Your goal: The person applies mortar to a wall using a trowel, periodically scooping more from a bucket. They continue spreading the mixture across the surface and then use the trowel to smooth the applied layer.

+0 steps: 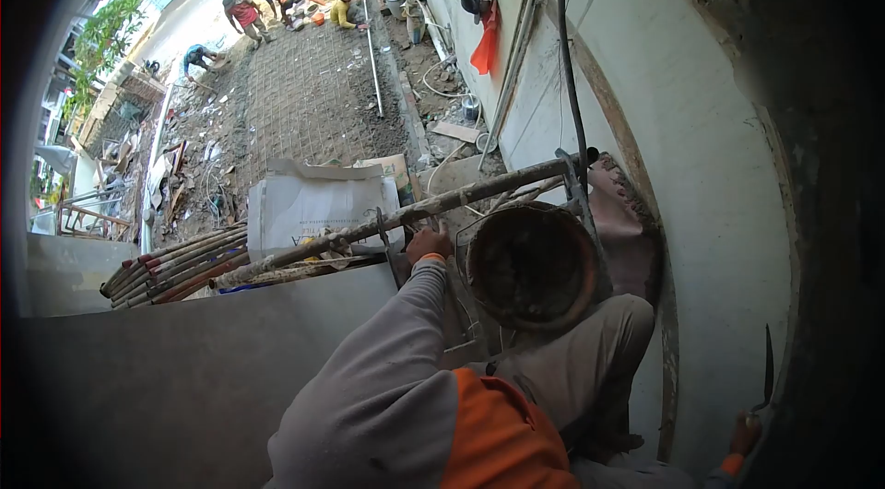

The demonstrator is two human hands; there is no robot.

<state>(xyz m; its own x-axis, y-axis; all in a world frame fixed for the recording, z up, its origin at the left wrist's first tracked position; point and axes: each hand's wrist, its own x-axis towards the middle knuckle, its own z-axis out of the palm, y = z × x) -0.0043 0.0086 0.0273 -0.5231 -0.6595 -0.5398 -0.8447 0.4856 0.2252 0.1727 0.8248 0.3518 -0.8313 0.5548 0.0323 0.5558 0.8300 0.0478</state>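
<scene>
The trowel (769, 367) was in my right hand (745, 434), well to the right of the bucket (591, 279) and nearer my body, its blade standing up beside the pale wall (728, 240). My fist was closed on its handle; whether the blade touched the wall or carried any mix, I could not tell. I judged this to be trowel work on the wall, at a point where the tool was out at arm's length.

The bucket itself stood by my bent knee (631, 312), with dark, wet-looking mix (530, 268) inside. Just left of the bucket, my left hand (431, 242) was drawn in narrow against the metal frame (395, 254), probably bracing me; I could not tell whether the fingers went right round it. Beyond the bucket a mortar-spotted pole (442, 203) ran across at a slant.

From there, loading the blade would have called for bringing it in over the bucket's rim, clear of my knee, while a stroke on the wall called for a flat blade and a firm left-hand brace.

Left of the bucket lay a printed white sack (313, 212) and a bundle of poles (184, 268). Far beyond it, down below, other people (247, 17) were bent over the ground beside wire mesh (300, 93).
</scene>
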